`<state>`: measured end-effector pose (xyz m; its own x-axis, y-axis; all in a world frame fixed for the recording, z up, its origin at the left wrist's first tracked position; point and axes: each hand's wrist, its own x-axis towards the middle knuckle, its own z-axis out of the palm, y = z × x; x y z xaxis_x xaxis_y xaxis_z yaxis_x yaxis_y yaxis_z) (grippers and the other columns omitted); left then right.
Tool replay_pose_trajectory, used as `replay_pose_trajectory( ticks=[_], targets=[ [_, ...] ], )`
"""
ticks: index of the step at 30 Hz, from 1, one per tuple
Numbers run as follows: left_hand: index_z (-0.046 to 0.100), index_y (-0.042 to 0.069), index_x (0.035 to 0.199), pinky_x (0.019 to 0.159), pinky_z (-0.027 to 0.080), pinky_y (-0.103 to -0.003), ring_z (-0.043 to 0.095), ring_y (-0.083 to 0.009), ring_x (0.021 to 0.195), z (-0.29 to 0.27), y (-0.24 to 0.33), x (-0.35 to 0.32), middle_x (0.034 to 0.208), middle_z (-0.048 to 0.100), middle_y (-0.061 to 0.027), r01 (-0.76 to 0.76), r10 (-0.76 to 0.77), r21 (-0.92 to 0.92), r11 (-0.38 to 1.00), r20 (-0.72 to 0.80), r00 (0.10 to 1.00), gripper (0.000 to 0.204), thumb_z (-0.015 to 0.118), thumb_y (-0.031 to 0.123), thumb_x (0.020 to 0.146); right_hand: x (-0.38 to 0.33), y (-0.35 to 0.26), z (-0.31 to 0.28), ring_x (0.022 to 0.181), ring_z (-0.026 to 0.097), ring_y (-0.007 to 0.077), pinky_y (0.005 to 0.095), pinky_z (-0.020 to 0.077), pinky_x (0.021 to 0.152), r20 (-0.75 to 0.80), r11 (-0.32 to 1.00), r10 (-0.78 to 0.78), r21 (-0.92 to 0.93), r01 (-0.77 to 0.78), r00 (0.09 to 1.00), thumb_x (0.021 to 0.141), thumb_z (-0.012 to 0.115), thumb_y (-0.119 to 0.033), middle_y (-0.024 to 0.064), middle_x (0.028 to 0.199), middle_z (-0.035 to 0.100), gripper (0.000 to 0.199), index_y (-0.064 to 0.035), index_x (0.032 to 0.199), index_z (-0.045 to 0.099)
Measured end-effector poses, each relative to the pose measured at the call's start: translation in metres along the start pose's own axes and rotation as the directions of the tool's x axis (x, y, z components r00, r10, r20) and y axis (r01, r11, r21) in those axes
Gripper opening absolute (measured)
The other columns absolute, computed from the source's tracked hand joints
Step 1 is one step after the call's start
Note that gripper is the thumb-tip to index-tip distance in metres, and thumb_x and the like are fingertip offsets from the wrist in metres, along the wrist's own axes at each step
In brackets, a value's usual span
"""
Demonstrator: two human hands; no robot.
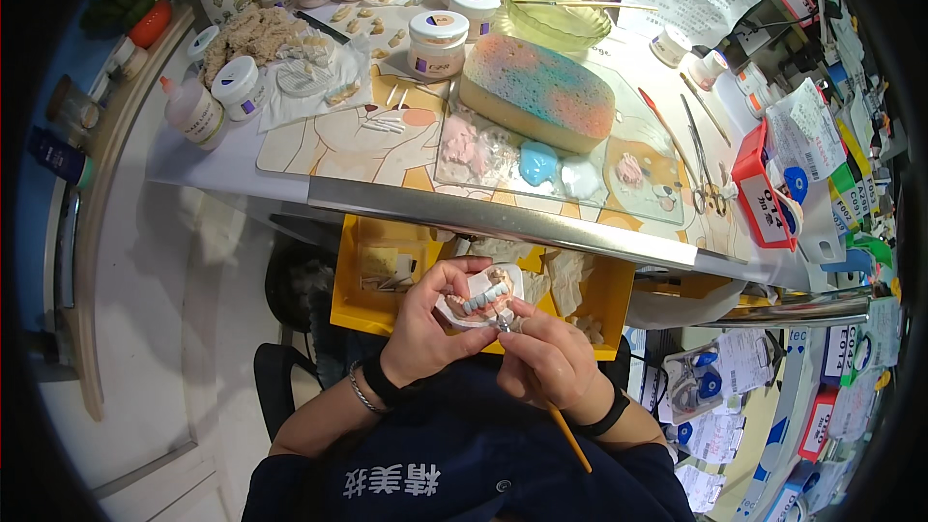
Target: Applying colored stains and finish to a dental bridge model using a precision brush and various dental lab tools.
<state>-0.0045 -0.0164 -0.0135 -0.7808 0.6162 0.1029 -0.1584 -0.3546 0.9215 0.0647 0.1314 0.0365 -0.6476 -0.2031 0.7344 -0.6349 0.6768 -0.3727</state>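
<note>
My left hand [425,314] is wrapped round a dental model [509,280], a pale plaster base with pinkish gums, just beyond the bench's front edge. A row of light blue teeth [483,299] crosses its front. In my right hand [549,353] is a slim brush [568,437] with an orange-yellow handle slanting down to the right. Its metal end reaches the lower right edge of the model, and my right fingertips are close beside the model there. The brush's tip is too small to make out.
Below the model is an open yellow drawer [352,274] with crumpled paper. On the bench, a glass palette [594,195] bears pink, blue and white pastes beside a speckled sponge [537,92]. A green glass bowl [558,17], lidded jars [438,43], forceps [698,150] and a red tray [764,188] surround it.
</note>
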Motion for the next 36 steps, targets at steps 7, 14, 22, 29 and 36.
replay_pose_trajectory(
  ticks=[7,14,22,29,36],
  targets=[
    [0.042,0.008,0.089,0.093,0.039,-0.030,0.047,-0.0170,0.109,0.0004,-0.0003,0.0002,0.120,0.047,-0.0164,0.001,-0.001,-0.022,1.000,0.000,1.000,0.038,0.074,0.007,0.068,-0.0026,0.0012,0.0012,0.059,0.057,0.0232,0.0386,0.0545,0.077,0.000,1.000,-0.001,0.006,0.001,1.000,0.062,0.061,0.005,0.0123,0.070,0.054,0.025,0.0057,0.087,0.056],
    [0.042,0.008,0.089,0.092,0.039,-0.030,0.047,-0.0167,0.109,0.0012,0.0001,0.0001,0.120,0.047,-0.0161,0.003,-0.004,-0.027,1.000,-0.010,1.000,0.038,0.074,0.008,0.068,-0.0017,0.0007,0.0005,0.060,0.058,0.0236,0.0387,0.0546,0.077,0.002,1.000,0.000,0.003,0.000,1.000,0.062,0.061,0.005,0.0124,0.071,0.054,0.025,0.0057,0.087,0.056],
    [0.043,0.007,0.090,0.092,0.039,-0.030,0.047,-0.0171,0.108,0.0009,0.0005,0.0001,0.119,0.047,-0.0163,-0.005,0.005,-0.015,1.000,-0.008,1.000,0.038,0.075,0.009,0.069,-0.0006,0.0007,0.0003,0.060,0.059,0.0241,0.0394,0.0547,0.077,0.000,1.000,-0.003,0.003,0.003,1.000,0.062,0.061,0.005,0.0122,0.071,0.054,0.025,0.0055,0.086,0.056],
    [0.042,0.007,0.090,0.093,0.038,-0.031,0.046,-0.0179,0.110,0.0013,0.0004,0.0006,0.119,0.047,-0.0172,-0.009,0.009,-0.010,1.000,-0.016,1.000,0.039,0.075,0.010,0.069,0.0004,0.0012,0.0001,0.060,0.059,0.0250,0.0400,0.0545,0.078,-0.003,1.000,-0.009,0.009,0.009,1.000,0.061,0.060,0.006,0.0127,0.070,0.054,0.024,0.0058,0.085,0.056],
    [0.042,0.007,0.090,0.094,0.038,-0.031,0.045,-0.0184,0.112,0.0011,-0.0012,0.0012,0.119,0.046,-0.0176,-0.030,0.030,0.011,0.999,-0.015,0.999,0.039,0.075,0.010,0.069,0.0018,0.0012,-0.0009,0.060,0.059,0.0247,0.0413,0.0543,0.078,0.001,1.000,-0.014,0.025,0.014,1.000,0.061,0.059,0.006,0.0129,0.070,0.054,0.024,0.0062,0.085,0.055]
  ],
)
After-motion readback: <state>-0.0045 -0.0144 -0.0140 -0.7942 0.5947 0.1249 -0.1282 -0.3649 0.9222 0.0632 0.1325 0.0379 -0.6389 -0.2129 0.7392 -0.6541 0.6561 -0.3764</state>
